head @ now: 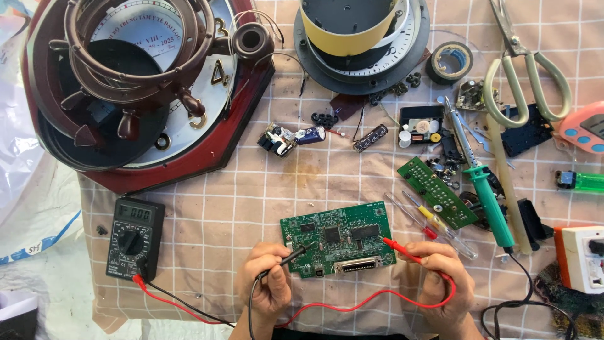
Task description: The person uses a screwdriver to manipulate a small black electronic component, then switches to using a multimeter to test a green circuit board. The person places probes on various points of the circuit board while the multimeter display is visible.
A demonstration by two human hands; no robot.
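A green circuit board lies flat on the checked cloth of the worktop, near its front edge and between the two hands. Its long axis runs left to right, tilted a little so the right end sits higher in the view; the long grey connector on its near edge faces the person.

The left hand is clenched around a black probe, whose tip points up and to the right onto the board's left part. The right hand grips a red probe, pointing up and to the left, its tip at the board's right edge beside a large black chip; whether it actually touches metal is hard to tell from here. The red lead loops along the front between the hands, and both leads run left to a black multimeter lying just left of the board, its display toward the far side.

To the right of the board are a smaller green board strip, two screwdrivers and a green-handled soldering iron. Farther back sit large scissors, a roll of black tape and a dismantled dark red wall clock.
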